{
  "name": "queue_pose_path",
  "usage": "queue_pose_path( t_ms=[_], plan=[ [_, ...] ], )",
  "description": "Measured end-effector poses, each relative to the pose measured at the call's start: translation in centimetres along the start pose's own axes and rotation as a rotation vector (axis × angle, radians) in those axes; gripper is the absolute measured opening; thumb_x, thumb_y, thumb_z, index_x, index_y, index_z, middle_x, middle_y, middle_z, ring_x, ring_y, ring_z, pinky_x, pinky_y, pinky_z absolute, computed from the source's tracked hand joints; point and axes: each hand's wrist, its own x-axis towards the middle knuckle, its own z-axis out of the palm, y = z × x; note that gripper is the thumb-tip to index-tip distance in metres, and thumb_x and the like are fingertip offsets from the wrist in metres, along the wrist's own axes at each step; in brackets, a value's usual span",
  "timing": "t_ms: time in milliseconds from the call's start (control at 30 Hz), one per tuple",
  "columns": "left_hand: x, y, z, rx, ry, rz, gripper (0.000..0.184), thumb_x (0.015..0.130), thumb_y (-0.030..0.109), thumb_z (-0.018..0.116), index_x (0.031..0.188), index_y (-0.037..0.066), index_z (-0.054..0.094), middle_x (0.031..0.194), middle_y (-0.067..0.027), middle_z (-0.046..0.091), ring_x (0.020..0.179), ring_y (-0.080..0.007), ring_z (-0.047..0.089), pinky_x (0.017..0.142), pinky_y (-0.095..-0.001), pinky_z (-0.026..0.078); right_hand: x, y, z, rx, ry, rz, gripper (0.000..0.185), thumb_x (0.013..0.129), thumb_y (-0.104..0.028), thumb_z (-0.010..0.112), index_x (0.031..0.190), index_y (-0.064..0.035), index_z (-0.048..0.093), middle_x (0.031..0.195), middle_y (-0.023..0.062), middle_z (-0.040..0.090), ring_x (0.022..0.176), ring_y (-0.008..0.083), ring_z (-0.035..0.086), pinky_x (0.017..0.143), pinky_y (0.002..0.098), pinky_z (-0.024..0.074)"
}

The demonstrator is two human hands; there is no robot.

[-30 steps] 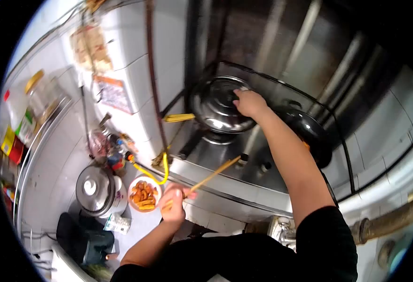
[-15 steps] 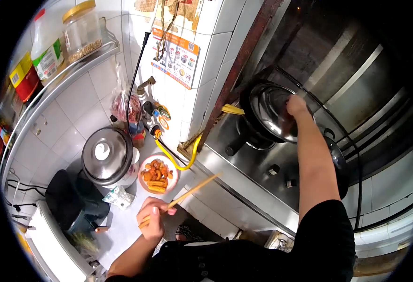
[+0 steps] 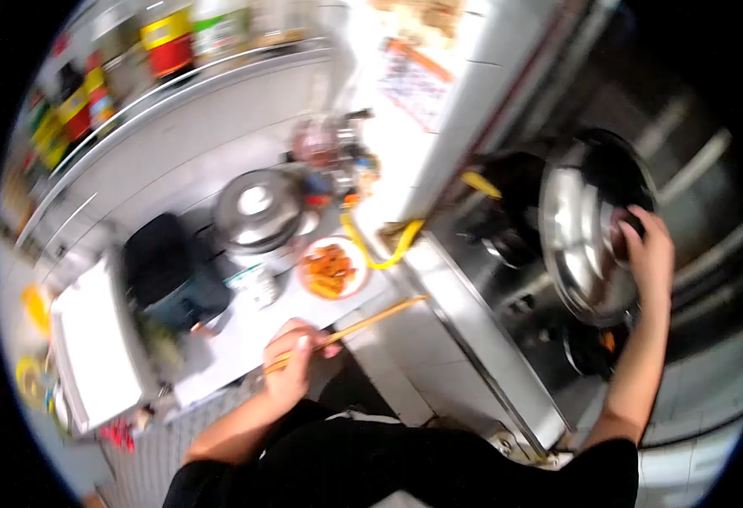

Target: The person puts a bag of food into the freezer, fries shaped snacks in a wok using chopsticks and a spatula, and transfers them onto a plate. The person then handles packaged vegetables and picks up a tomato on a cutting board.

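Observation:
My right hand [image 3: 652, 254] grips the dark knob of a shiny domed pan lid [image 3: 570, 233], which is tilted nearly on edge above the stove [image 3: 507, 292]. Beneath and behind the lid, a dark pan [image 3: 583, 351] partly shows, with a bit of something orange in it. In front of my body, my left hand [image 3: 291, 360] is closed around a pair of wooden chopsticks [image 3: 380, 315], their tips pointing right. Beyond those tips, to the left, a plate [image 3: 364, 269] of orange-brown fried food [image 3: 329, 269] sits on the counter. Motion blurs much of the view.
A steel-lidded cooker [image 3: 257, 212] and a black container [image 3: 168, 262] stand on the counter [image 3: 219, 360], with a small white packet [image 3: 257, 286] between them. A yellow hose [image 3: 399, 256] curves near the stove's edge. Bottles line the wall shelf [image 3: 206, 74].
The lid has come up off the wok, moved right and tilted in my right hand. My left hand still holds the chopsticks. The whole view has turned leftward.

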Motion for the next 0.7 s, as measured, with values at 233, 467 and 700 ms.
queue_pose_path(
  t_ms=[233, 467, 700],
  plan=[
    [-2.4, 3.5, -6.2, -0.005, 0.013, 0.091, 0.024, 0.099, 0.008, 0.047, 0.093, -0.008, 0.063, 0.096, -0.0125, 0.057, 0.082, -0.0200, 0.066, 0.073, -0.0284, 0.055, -9.1, -7.0, -1.5, 0.077, 0.185, -0.356, 0.032, 0.092, -0.008, 0.061, 0.124, -0.0030, 0.058, 0.122, 0.0143, 0.058, 0.114, 0.0285, 0.056, 0.093, 0.0386, 0.0463],
    [-9.7, 9.5, -20.2, 0.107, 0.111, 0.351, 0.029, 0.100, 0.011, 0.046, 0.092, -0.011, 0.062, 0.096, -0.0152, 0.056, 0.081, -0.0229, 0.067, 0.072, -0.0330, 0.057, -15.7, -24.9, 1.8, 0.341, 0.180, -0.583, 0.032, 0.085, -0.002, 0.065, 0.116, 0.0024, 0.058, 0.117, 0.0173, 0.056, 0.108, 0.0324, 0.056, 0.091, 0.0383, 0.0447],
    [-21.6, 18.9, -37.4, 0.420, 0.586, 0.593, 0.035, 0.101, 0.027, 0.042, 0.086, 0.000, 0.059, 0.082, -0.0122, 0.054, 0.065, -0.0208, 0.065, 0.060, -0.0320, 0.060, -18.7, -49.0, 2.3, 0.734, -0.119, -0.830, 0.030, 0.078, -0.007, 0.070, 0.106, -0.0003, 0.063, 0.102, 0.0164, 0.060, 0.096, 0.0347, 0.059, 0.086, 0.0351, 0.0469]
  ],
)
